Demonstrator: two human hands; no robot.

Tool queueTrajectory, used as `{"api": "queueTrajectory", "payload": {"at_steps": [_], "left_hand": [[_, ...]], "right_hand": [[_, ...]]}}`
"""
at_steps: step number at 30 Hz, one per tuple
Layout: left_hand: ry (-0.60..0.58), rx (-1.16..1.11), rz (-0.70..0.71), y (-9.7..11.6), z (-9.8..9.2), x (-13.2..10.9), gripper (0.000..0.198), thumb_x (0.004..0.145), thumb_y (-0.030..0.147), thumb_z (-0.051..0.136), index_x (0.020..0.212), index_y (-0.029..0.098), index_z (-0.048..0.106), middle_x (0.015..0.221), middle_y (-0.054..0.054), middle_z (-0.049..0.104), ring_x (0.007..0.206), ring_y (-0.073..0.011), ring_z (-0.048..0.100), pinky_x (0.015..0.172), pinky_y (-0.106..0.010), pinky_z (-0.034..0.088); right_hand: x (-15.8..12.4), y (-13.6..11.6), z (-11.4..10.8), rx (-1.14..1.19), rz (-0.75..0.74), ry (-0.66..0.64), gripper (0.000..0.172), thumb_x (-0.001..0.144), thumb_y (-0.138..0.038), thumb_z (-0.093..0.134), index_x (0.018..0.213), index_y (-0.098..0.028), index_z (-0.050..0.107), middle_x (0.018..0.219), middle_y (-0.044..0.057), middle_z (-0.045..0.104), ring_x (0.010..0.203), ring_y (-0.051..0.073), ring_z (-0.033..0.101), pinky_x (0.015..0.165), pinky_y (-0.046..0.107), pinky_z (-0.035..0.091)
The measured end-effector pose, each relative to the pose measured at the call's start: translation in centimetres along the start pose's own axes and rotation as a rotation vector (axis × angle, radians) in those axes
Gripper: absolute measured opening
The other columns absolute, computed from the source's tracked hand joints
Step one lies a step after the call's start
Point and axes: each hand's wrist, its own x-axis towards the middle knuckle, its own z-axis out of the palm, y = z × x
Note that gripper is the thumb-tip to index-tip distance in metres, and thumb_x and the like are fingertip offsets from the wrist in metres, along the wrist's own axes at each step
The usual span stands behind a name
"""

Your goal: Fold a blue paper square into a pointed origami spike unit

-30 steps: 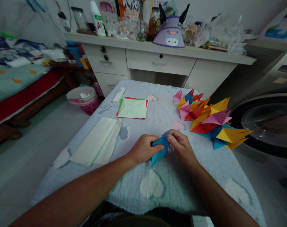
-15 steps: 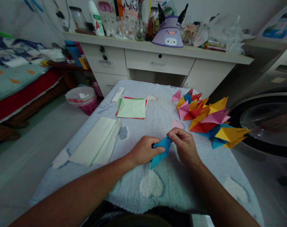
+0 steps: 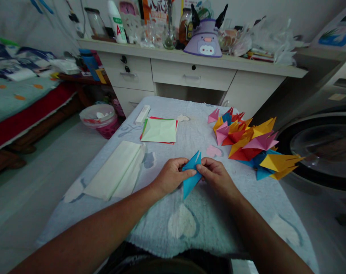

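Observation:
Between my hands is a blue folded paper (image 3: 191, 185), raised a little over the cloth-covered table. It is a narrow diamond with two split points at its upper end and one point aimed down toward me. My left hand (image 3: 173, 175) pinches its left edge, thumb across the front. On the opposite edge, my right hand (image 3: 214, 171) grips the paper with thumb and fingers; some fingertips are hidden behind it. Several folded paper cranes (image 3: 244, 140) in yellow, red, pink and blue are heaped to the right.
A stack of square paper (image 3: 158, 130) lies beyond my left hand, with a small white box (image 3: 142, 115) beside it. Nearer on the left is a folded pale sheet (image 3: 116, 171). A white desk (image 3: 190, 70) stands behind the table (image 3: 161, 224), a waste bin (image 3: 100, 118) to the left.
The blue paper has turned more upright, and its two split upper points now show. My right hand has moved slightly down and left, from the paper's top tip to its right edge.

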Motion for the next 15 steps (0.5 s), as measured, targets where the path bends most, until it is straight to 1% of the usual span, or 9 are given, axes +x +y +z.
{"api": "queueTrajectory", "payload": {"at_steps": [3,5,7,9,11,13,15], "left_hand": [[0.021,-0.078,0.013,0.28,-0.08,0.05,0.026,0.073,0.038,0.071,0.078,0.014,0.063,0.066,0.004,0.056,0.058,-0.0086,0.049,0.055,-0.02,0.038],[0.04,-0.113,0.002,0.33,-0.15,0.11,0.027,0.074,0.039,0.07,0.073,0.014,0.06,0.063,0.004,0.055,0.056,-0.0081,0.047,0.055,-0.02,0.038],[0.061,-0.142,-0.015,0.27,-0.21,0.2,0.027,0.074,0.039,0.07,0.073,0.014,0.058,0.063,0.004,0.055,0.055,-0.0078,0.048,0.054,-0.02,0.038],[0.086,-0.172,-0.024,0.18,-0.21,0.31,0.026,0.074,0.038,0.069,0.08,0.015,0.057,0.065,0.004,0.056,0.056,-0.0084,0.051,0.055,-0.021,0.04],[0.111,-0.2,-0.025,0.05,-0.17,0.4,0.029,0.074,0.035,0.068,0.093,0.017,0.054,0.066,0.006,0.056,0.055,-0.009,0.052,0.055,-0.021,0.041],[0.128,-0.203,-0.018,-0.15,-0.18,0.49,0.034,0.075,0.031,0.066,0.102,0.021,0.048,0.062,0.009,0.052,0.051,-0.0087,0.051,0.052,-0.02,0.04],[0.127,-0.158,-0.01,-0.44,-0.3,0.57,0.031,0.077,0.028,0.061,0.102,0.023,0.044,0.059,0.011,0.049,0.047,-0.0081,0.047,0.049,-0.018,0.036]], "right_hand": [[0.09,0.15,-0.02,-0.035,-0.004,0.043,0.037,0.081,-0.052,0.069,0.07,-0.019,0.055,0.055,-0.005,0.049,0.05,0.009,0.043,0.048,0.022,0.034],[0.15,0.16,-0.05,-0.036,-0.007,0.041,0.037,0.082,-0.053,0.067,0.073,-0.019,0.055,0.056,-0.005,0.051,0.05,0.009,0.045,0.048,0.022,0.036],[0.2,0.16,0.01,-0.003,-0.003,0.014,0.035,0.082,-0.052,0.067,0.08,-0.02,0.055,0.06,-0.005,0.054,0.051,0.009,0.048,0.047,0.021,0.038],[0.25,0.19,0.15,0.057,0.0,-0.005,0.035,0.08,-0.049,0.071,0.09,-0.022,0.052,0.063,-0.006,0.056,0.051,0.009,0.05,0.045,0.02,0.039],[0.29,0.28,0.29,0.104,-0.002,-0.001,0.04,0.077,-0.044,0.074,0.098,-0.024,0.047,0.064,-0.008,0.056,0.051,0.01,0.052,0.044,0.019,0.038],[0.3,0.39,0.38,0.099,-0.007,0.023,0.039,0.078,-0.042,0.073,0.097,-0.025,0.044,0.063,-0.009,0.055,0.051,0.009,0.052,0.044,0.018,0.037],[0.3,0.53,0.35,0.052,-0.018,0.037,0.032,0.081,-0.039,0.069,0.092,-0.025,0.043,0.064,-0.008,0.054,0.052,0.009,0.052,0.045,0.019,0.037]]}}
